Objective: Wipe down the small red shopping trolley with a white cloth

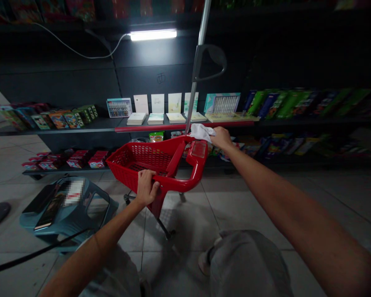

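A small red shopping cart (185,184) with a perforated basket stands in front of me, its handle turned toward my right. My left hand (146,187) is closed over the near rim of the basket, the thumb on the outer side. At the far end of the handle, my right hand (221,137) grips a white cloth (200,132) that rests against the red plastic. Beside the cloth, a metal pole (193,93) with a dark grey loop handle (214,62) rises from the cart.
Behind the cart runs a dark shelf (160,127) with notebooks (157,117), boxed pen sets (222,102) and green packets (275,103). A blue-grey stool (77,216) carrying a phone (51,206) stands at left. A lit tube lamp (153,35) hangs above.
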Available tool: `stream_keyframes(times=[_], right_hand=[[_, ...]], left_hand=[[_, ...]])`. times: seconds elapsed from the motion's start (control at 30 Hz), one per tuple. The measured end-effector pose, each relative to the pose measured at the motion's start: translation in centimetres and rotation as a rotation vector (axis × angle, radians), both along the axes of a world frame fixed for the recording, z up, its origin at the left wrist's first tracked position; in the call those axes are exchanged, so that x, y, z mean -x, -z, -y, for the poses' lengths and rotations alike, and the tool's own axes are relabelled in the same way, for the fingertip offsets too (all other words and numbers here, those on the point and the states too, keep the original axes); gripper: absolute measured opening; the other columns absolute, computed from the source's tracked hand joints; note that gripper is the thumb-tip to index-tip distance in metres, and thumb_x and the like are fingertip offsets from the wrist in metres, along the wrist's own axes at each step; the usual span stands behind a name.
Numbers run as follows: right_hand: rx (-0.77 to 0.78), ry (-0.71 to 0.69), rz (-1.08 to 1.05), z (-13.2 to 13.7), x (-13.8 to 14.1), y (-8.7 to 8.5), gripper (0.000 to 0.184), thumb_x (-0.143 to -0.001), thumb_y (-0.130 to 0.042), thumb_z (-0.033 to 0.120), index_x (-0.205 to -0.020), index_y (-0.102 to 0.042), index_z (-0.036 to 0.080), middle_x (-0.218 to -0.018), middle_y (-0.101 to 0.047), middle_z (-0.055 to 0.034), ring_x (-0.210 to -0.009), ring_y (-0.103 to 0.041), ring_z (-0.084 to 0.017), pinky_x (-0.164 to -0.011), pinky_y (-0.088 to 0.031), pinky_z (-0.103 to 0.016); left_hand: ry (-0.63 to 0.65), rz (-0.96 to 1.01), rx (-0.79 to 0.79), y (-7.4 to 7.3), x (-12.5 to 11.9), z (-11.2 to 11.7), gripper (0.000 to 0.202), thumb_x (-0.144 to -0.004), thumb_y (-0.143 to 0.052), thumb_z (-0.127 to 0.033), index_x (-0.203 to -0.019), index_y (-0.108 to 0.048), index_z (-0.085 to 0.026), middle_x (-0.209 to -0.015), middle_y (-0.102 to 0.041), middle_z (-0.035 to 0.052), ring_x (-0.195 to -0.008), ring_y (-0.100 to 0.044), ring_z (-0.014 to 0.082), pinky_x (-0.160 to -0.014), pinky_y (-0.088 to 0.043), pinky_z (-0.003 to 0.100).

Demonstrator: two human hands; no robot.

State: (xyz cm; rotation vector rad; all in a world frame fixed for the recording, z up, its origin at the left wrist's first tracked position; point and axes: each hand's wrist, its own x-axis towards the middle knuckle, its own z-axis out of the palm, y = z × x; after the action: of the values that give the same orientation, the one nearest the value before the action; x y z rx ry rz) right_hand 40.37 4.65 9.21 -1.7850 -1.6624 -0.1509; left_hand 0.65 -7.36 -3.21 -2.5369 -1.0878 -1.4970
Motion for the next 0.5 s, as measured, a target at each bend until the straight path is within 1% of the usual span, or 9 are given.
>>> stream_keyframes(times=[0.07, 0.13, 0.2, 0.23, 0.3, 0.33, 0.43, 0.5], right_hand=[[0.018, -0.019, -0.039, 0.8, 0.1, 0.8, 0.031, -0.09, -0.065, 0.031, -0.109, -0.074, 0.008, -0.103, -0.076, -0.0209, -0.094, -0.07, -0.03, -0.085, -0.055, -0.038], [0.01, -0.098, -0.081, 1.5, 0.4, 1.5, 0.039, -0.091, -0.06, 0.029, -0.125, -0.069, 0.012, -0.115, -0.076, -0.0182, -0.1, -0.07, -0.029, -0.087, -0.055, -0.036], [-0.023, -0.204, -0.085, 1.9, 0.8, 1.9, 0.05, -0.091, -0.052, 0.024, -0.139, -0.063, 0.016, -0.128, -0.072, -0.0152, -0.113, -0.067, -0.028, -0.097, -0.053, -0.038], [-0.033, -0.244, -0.076, 2.0, 0.9, 2.0, 0.053, -0.09, -0.049, 0.022, -0.141, -0.062, 0.017, -0.131, -0.07, -0.0139, -0.118, -0.065, -0.028, -0.103, -0.051, -0.039], [-0.022, -0.287, -0.063, 2.3, 1.2, 1.9, 0.054, -0.089, -0.044, 0.02, -0.138, -0.066, 0.017, -0.133, -0.069, -0.0125, -0.124, -0.061, -0.027, -0.111, -0.046, -0.04], [-0.005, -0.297, -0.062, 2.4, 1.3, 1.7, 0.052, -0.089, -0.044, 0.021, -0.134, -0.069, 0.017, -0.131, -0.069, -0.0122, -0.124, -0.061, -0.027, -0.112, -0.045, -0.04], [0.039, -0.333, -0.035, 3.5, 2.2, 0.8, 0.043, -0.094, -0.045, 0.03, -0.123, -0.074, 0.016, -0.122, -0.071, -0.0122, -0.117, -0.063, -0.027, -0.107, -0.047, -0.039], [0.011, -0.336, 0.029, 4.8, 3.4, 0.2, 0.04, -0.096, -0.048, 0.038, -0.117, -0.074, 0.016, -0.117, -0.071, -0.0127, -0.111, -0.063, -0.028, -0.103, -0.048, -0.04]], left_hand=[[0.023, 0.004, 0.033, 0.0, 0.1, -0.2, 0.044, -0.104, -0.027, -0.059, -0.109, -0.052, -0.023, -0.103, -0.062, 0.0093, -0.099, -0.055, 0.0273, -0.095, -0.041, 0.048], [0.039, 0.014, 0.062, -0.1, 0.2, -0.5, 0.044, -0.103, -0.029, -0.06, -0.11, -0.051, -0.023, -0.102, -0.062, 0.0086, -0.099, -0.054, 0.027, -0.096, -0.041, 0.048], [0.047, 0.028, 0.079, -0.2, 0.2, -0.7, 0.043, -0.103, -0.031, -0.06, -0.111, -0.051, -0.023, -0.103, -0.061, 0.0084, -0.101, -0.053, 0.027, -0.097, -0.04, 0.049], [0.05, 0.034, 0.083, -0.2, 0.2, -0.8, 0.042, -0.103, -0.033, -0.06, -0.111, -0.05, -0.023, -0.103, -0.061, 0.0084, -0.101, -0.053, 0.027, -0.098, -0.04, 0.049], [0.053, 0.044, 0.084, -0.2, 0.1, -1.0, 0.041, -0.103, -0.034, -0.06, -0.112, -0.051, -0.023, -0.104, -0.061, 0.0086, -0.102, -0.053, 0.0271, -0.099, -0.04, 0.05], [0.053, 0.044, 0.083, -0.1, 0.0, -1.2, 0.041, -0.103, -0.034, -0.06, -0.112, -0.051, -0.023, -0.105, -0.061, 0.0087, -0.102, -0.053, 0.0271, -0.1, -0.039, 0.051], [0.045, 0.033, 0.078, 0.0, 0.1, -1.5, 0.044, -0.102, -0.031, -0.061, -0.111, -0.052, -0.023, -0.104, -0.062, 0.009, -0.102, -0.053, 0.0276, -0.1, -0.039, 0.052], [0.035, 0.026, 0.075, 0.2, 0.2, -1.7, 0.045, -0.102, -0.03, -0.062, -0.111, -0.052, -0.023, -0.105, -0.062, 0.0091, -0.103, -0.053, 0.0278, -0.101, -0.039, 0.052]])
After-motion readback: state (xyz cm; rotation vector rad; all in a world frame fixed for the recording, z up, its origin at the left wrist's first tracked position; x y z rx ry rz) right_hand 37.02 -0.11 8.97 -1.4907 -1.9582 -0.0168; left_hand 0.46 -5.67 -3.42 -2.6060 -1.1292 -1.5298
